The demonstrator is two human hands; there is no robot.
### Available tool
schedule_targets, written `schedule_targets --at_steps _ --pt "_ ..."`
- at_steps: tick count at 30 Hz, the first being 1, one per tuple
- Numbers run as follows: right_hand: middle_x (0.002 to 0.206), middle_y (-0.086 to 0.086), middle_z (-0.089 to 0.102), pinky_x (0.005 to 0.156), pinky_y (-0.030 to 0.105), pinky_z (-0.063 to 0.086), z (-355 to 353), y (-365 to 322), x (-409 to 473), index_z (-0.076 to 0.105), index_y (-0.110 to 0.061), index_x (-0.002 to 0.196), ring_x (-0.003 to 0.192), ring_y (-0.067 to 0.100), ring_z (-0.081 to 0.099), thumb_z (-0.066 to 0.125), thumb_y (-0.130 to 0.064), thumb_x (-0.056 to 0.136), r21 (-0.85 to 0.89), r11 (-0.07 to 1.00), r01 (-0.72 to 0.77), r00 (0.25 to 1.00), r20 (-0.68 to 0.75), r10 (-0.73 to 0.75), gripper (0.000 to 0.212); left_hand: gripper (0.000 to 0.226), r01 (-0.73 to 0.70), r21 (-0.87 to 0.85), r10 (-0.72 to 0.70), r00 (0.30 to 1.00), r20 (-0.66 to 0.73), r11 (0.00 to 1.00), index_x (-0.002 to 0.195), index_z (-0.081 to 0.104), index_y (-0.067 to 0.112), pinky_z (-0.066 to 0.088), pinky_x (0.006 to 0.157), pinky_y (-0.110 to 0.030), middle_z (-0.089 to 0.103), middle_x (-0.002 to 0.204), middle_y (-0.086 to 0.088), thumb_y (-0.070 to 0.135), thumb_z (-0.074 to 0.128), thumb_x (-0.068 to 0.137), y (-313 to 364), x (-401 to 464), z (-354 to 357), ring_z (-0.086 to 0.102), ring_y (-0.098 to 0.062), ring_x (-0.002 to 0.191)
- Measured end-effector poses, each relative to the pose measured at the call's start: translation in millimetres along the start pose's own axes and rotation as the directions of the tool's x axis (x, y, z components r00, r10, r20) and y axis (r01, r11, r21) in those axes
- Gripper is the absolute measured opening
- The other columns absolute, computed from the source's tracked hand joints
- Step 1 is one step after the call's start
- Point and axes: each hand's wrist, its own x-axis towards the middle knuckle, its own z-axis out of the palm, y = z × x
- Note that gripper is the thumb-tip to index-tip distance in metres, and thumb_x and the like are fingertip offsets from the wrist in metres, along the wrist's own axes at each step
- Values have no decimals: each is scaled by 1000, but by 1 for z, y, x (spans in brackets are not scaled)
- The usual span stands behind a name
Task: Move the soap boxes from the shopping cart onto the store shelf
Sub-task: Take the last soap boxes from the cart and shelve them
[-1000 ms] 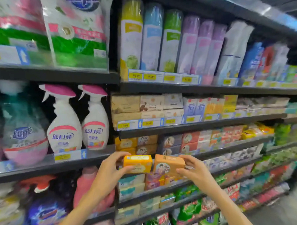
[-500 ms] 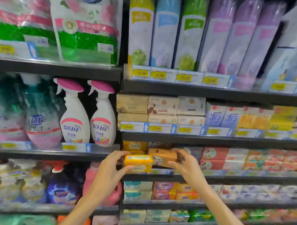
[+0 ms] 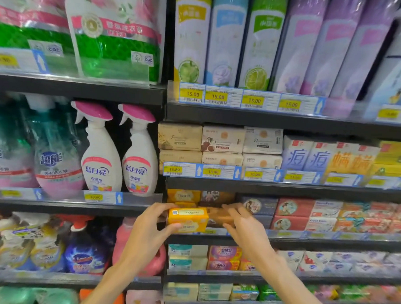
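My left hand (image 3: 152,225) grips a yellow soap box (image 3: 188,220) at the front edge of the third shelf (image 3: 306,242), thumb under it and fingers over its left end. Right beside it, my right hand (image 3: 242,225) holds an orange-brown soap box (image 3: 219,217) and pushes it into the shelf; its fingers cover the box's right end. Behind the two boxes stand stacked yellow soap boxes (image 3: 183,196) and brown ones (image 3: 216,197). The shopping cart is out of view.
Dark blue (image 3: 259,206) and red soap boxes (image 3: 292,208) fill the same shelf to the right. Spray bottles (image 3: 139,156) stand on the left bay. Cream soap packs (image 3: 223,139) sit on the shelf above, more soaps (image 3: 223,258) below.
Both hands have moved forward to the shelf, and the view has closed in on it. The orange-brown box has gone deeper onto the shelf; the yellow box sits at its front edge.
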Motion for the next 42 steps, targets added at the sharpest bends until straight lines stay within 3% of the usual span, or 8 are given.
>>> schedule_targets --at_steps 4,13,18,22,26,32,37,42 --pt "118 -4 64 62 25 58 5 -5 2 66 -26 113 106 16 65 80 -24 78 -114 989 96 990 -90 -106 37 51 0 27 0 1000 3 1000 126 58 40 56 95 -31 61 119 25 56 70 79 -1 0 0 60 3 112" --pt "114 -7 61 59 29 59 15 -9 15 62 -29 116 106 14 58 73 -25 85 -182 982 51 999 9 -50 33 46 -43 125 44 999 -10 991 127 57 37 54 96 -24 58 120 25 39 75 85 2 2 6 57 3 114" --pt "119 -5 57 59 38 60 24 -7 20 55 -30 121 113 17 54 80 -17 78 -197 980 -5 997 73 20 51 45 -61 199 65 998 -13 978 128 56 38 55 96 -27 56 121 26 38 75 87 3 10 10 57 2 115" --pt "120 -5 60 65 37 60 19 -9 18 59 -28 121 113 17 56 74 -20 84 -175 985 -7 998 57 17 41 43 -104 305 110 994 -1 947 132 56 37 53 96 -28 54 125 21 35 71 91 7 12 13 52 0 119" --pt "126 -7 60 74 34 61 14 -9 12 62 -26 122 117 15 57 58 -26 95 -89 996 11 1000 5 -11 27 40 -161 448 156 987 49 879 134 55 34 54 91 -30 49 130 12 30 66 95 16 14 17 47 -7 121" --pt "129 -4 62 78 30 58 4 -1 0 63 -22 121 113 16 61 61 -23 94 -37 998 58 998 -10 -58 27 57 -208 649 165 978 128 732 136 54 24 57 80 -38 52 131 -1 6 71 85 22 32 22 56 -23 116" --pt "128 -7 61 75 32 60 3 1 -3 63 -23 119 113 15 60 60 -24 94 -24 998 60 998 -9 -60 26 54 -218 813 183 973 140 540 109 73 18 53 76 -42 72 99 -4 4 89 59 23 38 24 62 -29 95" --pt "128 -8 60 78 31 58 4 1 -3 62 -24 121 114 13 58 60 -23 94 -8 998 62 998 -17 -62 27 35 -163 889 111 986 127 428 92 75 16 44 78 -45 72 89 -5 8 90 61 22 34 26 59 -30 95"
